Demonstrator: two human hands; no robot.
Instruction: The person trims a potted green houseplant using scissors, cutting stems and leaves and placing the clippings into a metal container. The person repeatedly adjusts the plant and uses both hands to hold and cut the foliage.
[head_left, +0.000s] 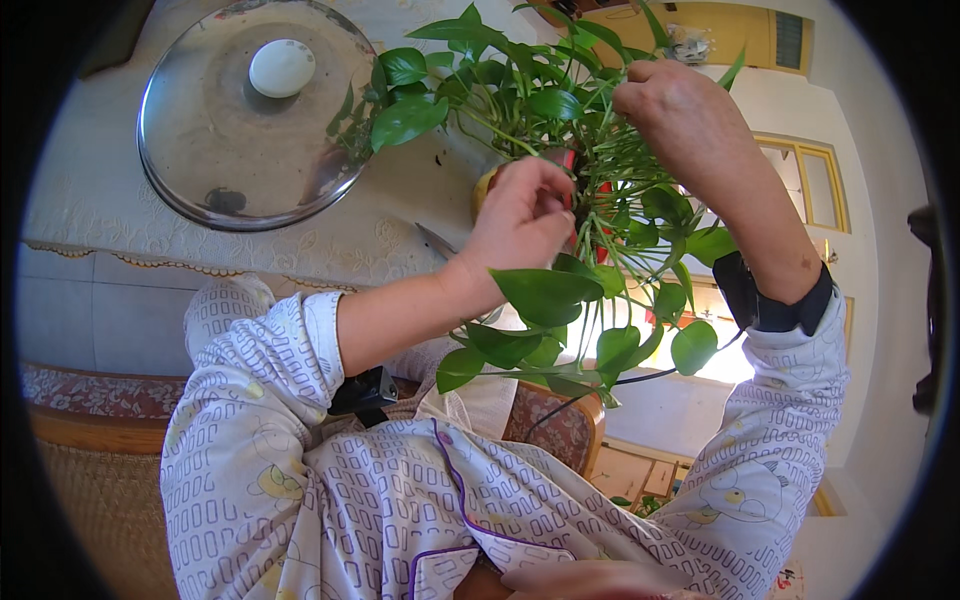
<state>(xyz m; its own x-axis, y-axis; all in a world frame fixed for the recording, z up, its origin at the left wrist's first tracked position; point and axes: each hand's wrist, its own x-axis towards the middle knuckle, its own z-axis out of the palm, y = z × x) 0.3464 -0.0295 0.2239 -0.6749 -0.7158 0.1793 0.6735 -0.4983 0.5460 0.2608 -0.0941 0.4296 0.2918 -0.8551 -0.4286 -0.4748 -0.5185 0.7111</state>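
A leafy pothos plant grows from a red and yellow pot, which is largely hidden by my left hand and the foliage. My left hand is at the pot's rim, fingers curled among the stem bases; whether it pinches anything is hidden. Higher up on the right, my right hand is closed at the upper stems and appears to grip them; its fingertips are partly out of sight. A pointed metal blade pokes out beside my left wrist, its other end covered by the forearm.
A large round metal lid with a white knob lies on the lace-edged tablecloth, left of the plant. Long vines hang past the table edge towards my lap. Below is a wooden chair with a patterned cushion. A dark cable runs behind the vines.
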